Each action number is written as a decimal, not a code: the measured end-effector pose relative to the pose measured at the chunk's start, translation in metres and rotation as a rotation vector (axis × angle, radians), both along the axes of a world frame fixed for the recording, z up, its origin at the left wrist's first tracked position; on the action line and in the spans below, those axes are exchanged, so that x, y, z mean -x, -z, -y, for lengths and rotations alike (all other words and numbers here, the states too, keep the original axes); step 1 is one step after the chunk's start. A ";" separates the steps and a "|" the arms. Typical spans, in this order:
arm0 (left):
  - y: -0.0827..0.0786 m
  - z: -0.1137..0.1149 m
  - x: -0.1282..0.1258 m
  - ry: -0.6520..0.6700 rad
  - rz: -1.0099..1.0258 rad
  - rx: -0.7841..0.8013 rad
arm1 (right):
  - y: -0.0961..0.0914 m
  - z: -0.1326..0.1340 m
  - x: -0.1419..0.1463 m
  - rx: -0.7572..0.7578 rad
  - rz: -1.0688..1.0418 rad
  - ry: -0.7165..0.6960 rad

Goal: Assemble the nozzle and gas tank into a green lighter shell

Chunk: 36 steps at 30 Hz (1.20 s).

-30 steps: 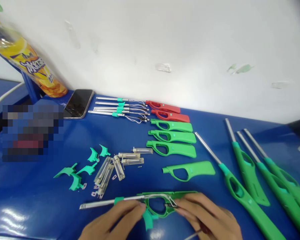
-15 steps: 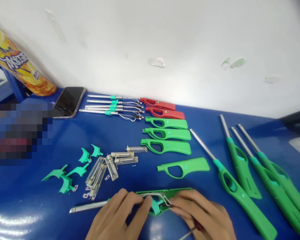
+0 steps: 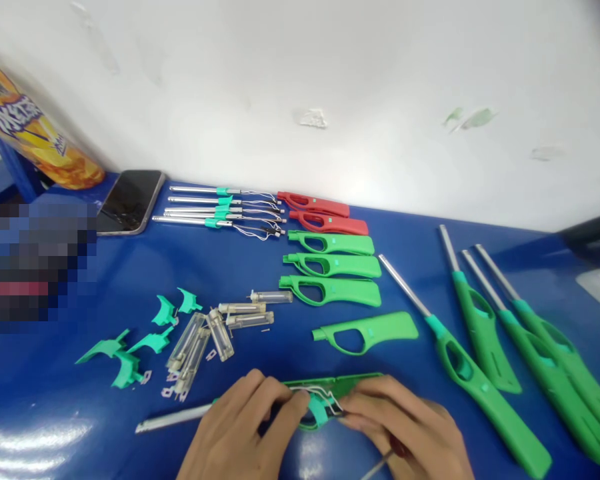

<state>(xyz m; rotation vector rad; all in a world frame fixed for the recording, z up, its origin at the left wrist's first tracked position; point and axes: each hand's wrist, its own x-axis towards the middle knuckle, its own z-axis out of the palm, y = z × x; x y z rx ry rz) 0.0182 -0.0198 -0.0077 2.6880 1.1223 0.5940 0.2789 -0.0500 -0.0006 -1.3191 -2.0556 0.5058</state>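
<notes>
Left hand [image 3: 253,423] and right hand [image 3: 407,423] low over desk [image 3: 230,267], backs up, fingers curled, tips facing. Green shell [image 3: 347,383] between hands, partly covered. Silver tube [image 3: 173,419] juts leftward from beneath left hand. Thin metal shaft [image 3: 377,465] held under right hand's curled fingers; fingertips pinched near white wires. Left thumb and forefinger closed on teal piece [image 3: 319,411], over shell.

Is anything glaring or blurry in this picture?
Head view: white glare streaks the blue table at lower left; same view: a pixelated patch sits mid-left, and the white wires between left hand and right hand look slightly soft.
</notes>
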 end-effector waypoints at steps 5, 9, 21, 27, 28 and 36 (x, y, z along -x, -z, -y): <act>-0.001 -0.003 -0.002 0.018 0.058 0.038 | -0.001 0.002 -0.002 0.000 0.007 -0.001; -0.002 -0.003 -0.002 0.027 0.067 0.029 | -0.003 0.002 -0.001 0.003 -0.021 -0.003; -0.007 -0.008 -0.003 0.054 0.091 0.067 | 0.001 0.002 0.001 0.043 -0.054 0.025; -0.010 -0.008 -0.005 -0.014 0.226 0.025 | -0.001 0.000 0.003 0.024 -0.055 0.044; -0.010 -0.008 -0.005 0.004 0.181 0.077 | -0.001 0.000 0.003 0.011 -0.060 0.051; -0.007 -0.007 -0.004 0.010 0.203 0.143 | -0.002 -0.001 0.003 0.009 -0.077 0.052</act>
